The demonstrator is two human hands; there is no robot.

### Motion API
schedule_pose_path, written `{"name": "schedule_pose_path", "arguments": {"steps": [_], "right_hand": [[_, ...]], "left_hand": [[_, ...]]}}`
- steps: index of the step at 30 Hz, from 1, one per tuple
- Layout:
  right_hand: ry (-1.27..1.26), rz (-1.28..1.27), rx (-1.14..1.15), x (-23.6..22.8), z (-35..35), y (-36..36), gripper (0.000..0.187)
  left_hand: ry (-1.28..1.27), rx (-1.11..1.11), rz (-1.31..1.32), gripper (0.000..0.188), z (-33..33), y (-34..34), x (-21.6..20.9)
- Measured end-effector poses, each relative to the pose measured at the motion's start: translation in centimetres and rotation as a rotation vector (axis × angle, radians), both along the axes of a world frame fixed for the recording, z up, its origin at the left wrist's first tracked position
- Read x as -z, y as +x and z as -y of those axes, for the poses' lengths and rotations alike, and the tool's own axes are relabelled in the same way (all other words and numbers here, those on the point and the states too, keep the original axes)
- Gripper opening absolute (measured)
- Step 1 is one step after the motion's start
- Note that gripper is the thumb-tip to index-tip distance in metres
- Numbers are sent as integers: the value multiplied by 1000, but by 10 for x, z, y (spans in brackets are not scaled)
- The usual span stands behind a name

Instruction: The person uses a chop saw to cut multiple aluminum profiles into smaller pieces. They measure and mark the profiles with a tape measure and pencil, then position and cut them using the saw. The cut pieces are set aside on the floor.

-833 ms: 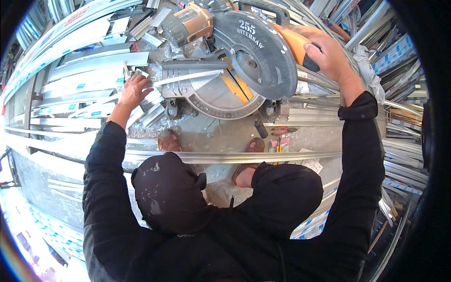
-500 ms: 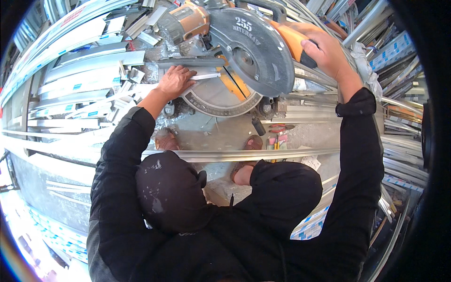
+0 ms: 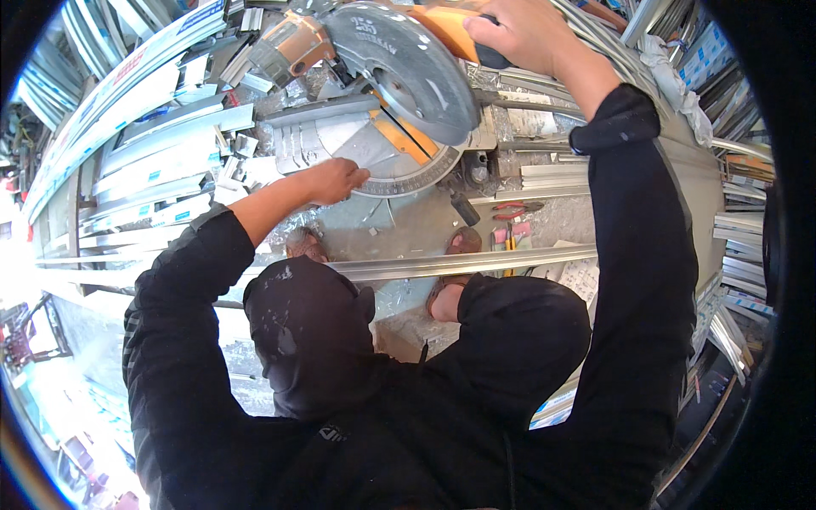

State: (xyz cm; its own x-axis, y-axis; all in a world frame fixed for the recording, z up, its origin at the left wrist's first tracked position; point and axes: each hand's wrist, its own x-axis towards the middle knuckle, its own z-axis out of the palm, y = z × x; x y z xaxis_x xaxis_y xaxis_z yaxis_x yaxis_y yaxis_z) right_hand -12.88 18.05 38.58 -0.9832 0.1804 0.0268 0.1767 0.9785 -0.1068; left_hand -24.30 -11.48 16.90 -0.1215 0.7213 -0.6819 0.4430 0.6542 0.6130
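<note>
My right hand (image 3: pixel 529 38) is wrapped round the orange and black handle of a miter saw (image 3: pixel 408 76). The saw's grey round guard is raised above its turntable (image 3: pixel 336 140), which has an orange slotted insert (image 3: pixel 398 136). Over the front left edge of the turntable, my left hand (image 3: pixel 333 180) is closed with its fingers curled in; whatever is inside them, if anything, is hidden. Behind the turntable runs the grey fence (image 3: pixel 327 110).
Cut metal profiles (image 3: pixel 161 161) lie stacked at left, more profiles (image 3: pixel 744 255) at right. A long metal bar (image 3: pixel 476 262) crosses before my knees. Red-handled pliers (image 3: pixel 517 209) and a dark bottle-like object (image 3: pixel 463 207) lie on the floor near my feet.
My left hand has moved off the fence toward me and curled up; the light metal strip it pressed on the turntable no longer shows there. The right hand stays on the handle. The view has shifted.
</note>
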Motion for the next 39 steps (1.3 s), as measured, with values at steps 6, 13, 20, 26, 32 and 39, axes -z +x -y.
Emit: {"name": "schedule_pose_path", "arguments": {"steps": [6,13,20,26,32,39], "right_hand": [[59,63,48,-2,1,-1,46],[21,48,24,-1,-2,-1,52],[33,82,50,-1,-2,-6,55],[-7,72,63,-8,3,-4,56],[-17,80,76,-12,4,-3,57],[4,68,64,-9,4,-4,56]], "left_hand": [[-198,-494,682,35,-26,50,1],[-130,-519,584,36,-47,60,6],[-66,-495,505,41,-56,61,6],[-38,-501,485,41,-59,60,5],[-15,-519,469,40,-59,60,4],[7,-528,463,41,-59,59,4]]}}
